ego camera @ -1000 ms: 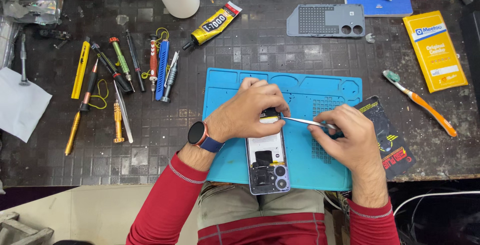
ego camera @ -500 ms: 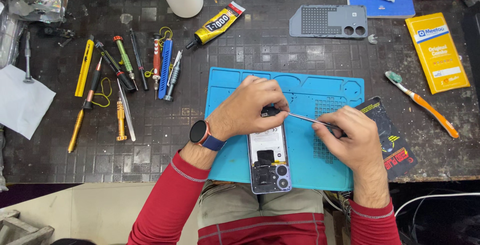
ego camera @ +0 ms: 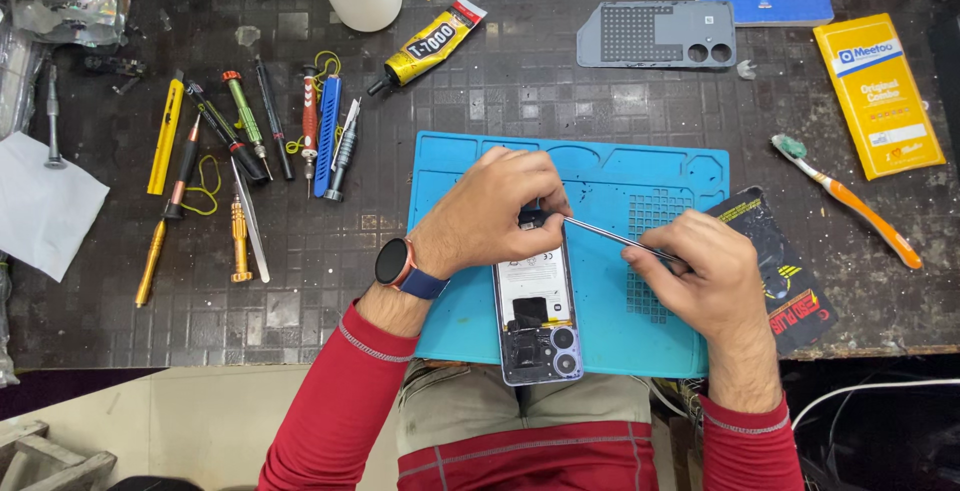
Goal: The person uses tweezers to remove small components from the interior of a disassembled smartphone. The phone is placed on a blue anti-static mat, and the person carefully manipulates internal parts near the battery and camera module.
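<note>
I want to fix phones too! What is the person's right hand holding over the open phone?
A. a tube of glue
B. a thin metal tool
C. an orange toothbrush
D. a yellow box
B: the right hand grips a thin metal tool whose tip reaches the top of the opened phone, which the left hand steadies on the blue mat.

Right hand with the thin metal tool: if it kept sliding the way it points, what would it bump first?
Probably the left hand: the right hand aims its metal tool at the opened phone.
</note>
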